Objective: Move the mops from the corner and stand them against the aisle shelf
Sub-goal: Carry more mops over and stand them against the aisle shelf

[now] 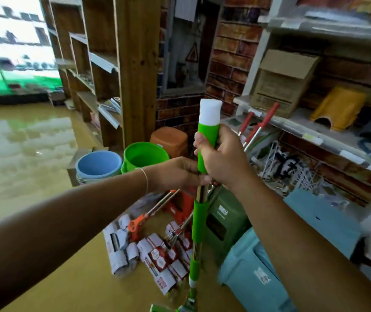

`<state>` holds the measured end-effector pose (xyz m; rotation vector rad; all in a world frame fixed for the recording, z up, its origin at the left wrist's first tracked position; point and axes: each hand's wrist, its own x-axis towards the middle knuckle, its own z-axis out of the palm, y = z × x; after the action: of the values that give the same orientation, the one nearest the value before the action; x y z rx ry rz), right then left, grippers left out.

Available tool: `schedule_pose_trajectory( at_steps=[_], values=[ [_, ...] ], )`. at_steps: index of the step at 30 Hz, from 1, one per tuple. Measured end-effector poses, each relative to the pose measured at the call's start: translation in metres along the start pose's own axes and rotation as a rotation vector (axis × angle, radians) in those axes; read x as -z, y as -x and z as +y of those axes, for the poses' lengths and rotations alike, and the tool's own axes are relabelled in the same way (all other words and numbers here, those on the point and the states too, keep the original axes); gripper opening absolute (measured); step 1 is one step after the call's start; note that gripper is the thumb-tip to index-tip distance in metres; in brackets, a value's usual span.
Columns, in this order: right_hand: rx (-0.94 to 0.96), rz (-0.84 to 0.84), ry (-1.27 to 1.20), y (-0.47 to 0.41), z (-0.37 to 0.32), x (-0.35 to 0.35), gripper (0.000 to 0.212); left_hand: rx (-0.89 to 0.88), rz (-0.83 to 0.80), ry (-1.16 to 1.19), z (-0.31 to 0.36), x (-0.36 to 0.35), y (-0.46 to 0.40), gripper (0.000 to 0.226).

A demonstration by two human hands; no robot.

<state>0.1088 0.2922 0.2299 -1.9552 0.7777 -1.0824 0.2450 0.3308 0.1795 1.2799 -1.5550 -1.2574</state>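
Your right hand [221,158] and left hand [180,173] are gripping the green mop [199,212]; its head is running off the bottom edge, and the green bucket [144,156] is probably empty.

Bare floor [22,154] is lying open to the left. Blue bucket [98,164], green bucket [145,156] and orange stool [171,140] are crowding the corner. Packaged mop heads [148,251] are littering the floor ahead; teal bin [254,273] is blocking the right.
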Motion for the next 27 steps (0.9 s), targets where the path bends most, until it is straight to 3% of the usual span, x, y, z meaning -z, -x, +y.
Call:
schedule_pose_trajectory(
  at_steps=[8, 18, 27],
  values=[
    [0.060, -0.117, -0.038, -0.024, -0.057, -0.122, 0.008, 0.001, 0.160, -0.076, -0.018, 0.102, 0.097, 0.057],
    [0.136, -0.335, -0.253, -0.043, -0.129, -0.278, 0.008, 0.051, 0.467, -0.132, -0.036, 0.209, 0.227, 0.039],
    [0.215, -0.512, -0.329, -0.052, -0.192, -0.388, 0.007, 0.089, 0.685, -0.127, -0.040, 0.277, 0.329, 0.047]
  ],
)
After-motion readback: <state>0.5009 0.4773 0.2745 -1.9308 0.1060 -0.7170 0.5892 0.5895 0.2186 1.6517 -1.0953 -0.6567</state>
